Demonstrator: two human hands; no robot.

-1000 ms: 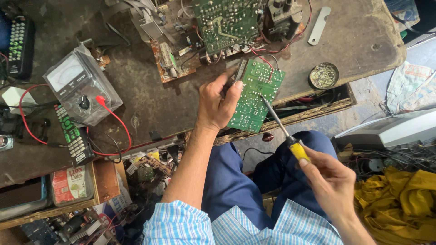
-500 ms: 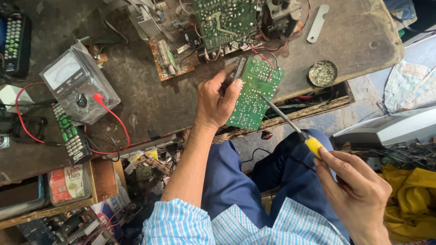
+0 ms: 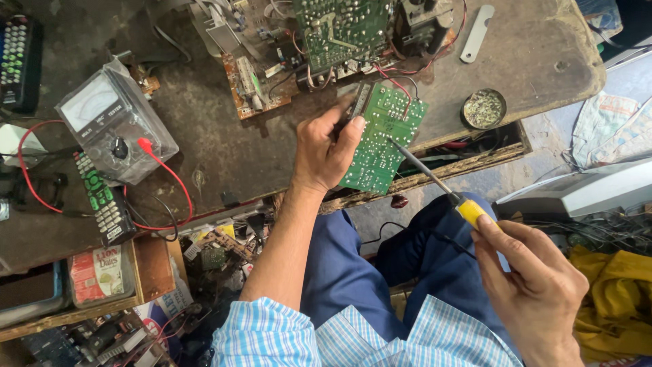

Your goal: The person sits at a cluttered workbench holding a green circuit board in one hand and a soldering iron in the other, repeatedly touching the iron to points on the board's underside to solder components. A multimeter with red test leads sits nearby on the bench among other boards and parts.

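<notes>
Green circuit board (image 3: 382, 139): your left hand (image 3: 324, 153) grips it at the surface's (image 3: 224, 153) front edge.
Soldering iron (image 3: 435, 182): your right hand (image 3: 533, 285) grasps it, tip touching the board.

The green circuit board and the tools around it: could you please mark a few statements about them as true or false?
1. The left hand holds the small green circuit board at the bench edge. True.
2. The right hand holds a pair of pliers. False: it holds a soldering iron with a yellow grip.
3. The iron's tip is at the green board's face. True.
4. The analog multimeter lies to the right of the board. False: it lies to the left, with a red lead attached.
5. The round tin sits on the person's lap. False: it sits on the workbench, right of the board.
</notes>
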